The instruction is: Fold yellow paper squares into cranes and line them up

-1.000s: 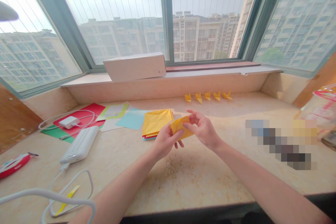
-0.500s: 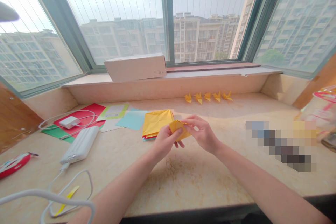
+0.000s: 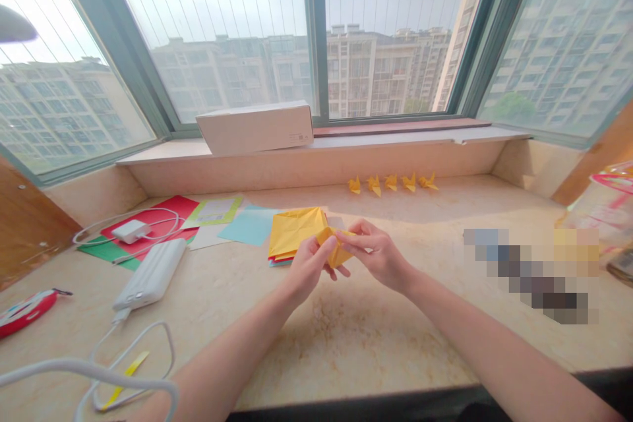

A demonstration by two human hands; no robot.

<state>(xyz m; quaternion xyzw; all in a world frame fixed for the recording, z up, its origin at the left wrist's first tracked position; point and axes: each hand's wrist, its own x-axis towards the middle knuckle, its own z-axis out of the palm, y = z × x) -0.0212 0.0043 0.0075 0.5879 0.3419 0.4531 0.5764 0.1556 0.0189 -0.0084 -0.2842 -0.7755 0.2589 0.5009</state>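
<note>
Between my two hands, above the stone counter, is a partly folded piece of yellow origami paper [image 3: 338, 256]. My left hand [image 3: 311, 265] grips it from the left, thumb on the near face and fingers behind. At its upper right, my right hand [image 3: 373, 252] pinches an edge between thumb and fingertips. Just behind my left hand lies a stack of folded paper [image 3: 297, 227], yellow on top with red and blue layers showing beneath. Farther back, several small yellow paper cranes [image 3: 391, 182] stand in a row near the back ledge.
To the left lie red paper [image 3: 173, 208], light blue paper [image 3: 250, 224], a white charger [image 3: 132, 231] and a white power bank [image 3: 151, 273] with looping cables. A white box [image 3: 257, 128] sits on the window ledge. A clear plastic bag [image 3: 606, 211] stands at right, beside a pixelated patch.
My right fingertips have moved slightly left and down over the yellow paper, and its upper right flap has been folded differently. My left hand keeps its hold.
</note>
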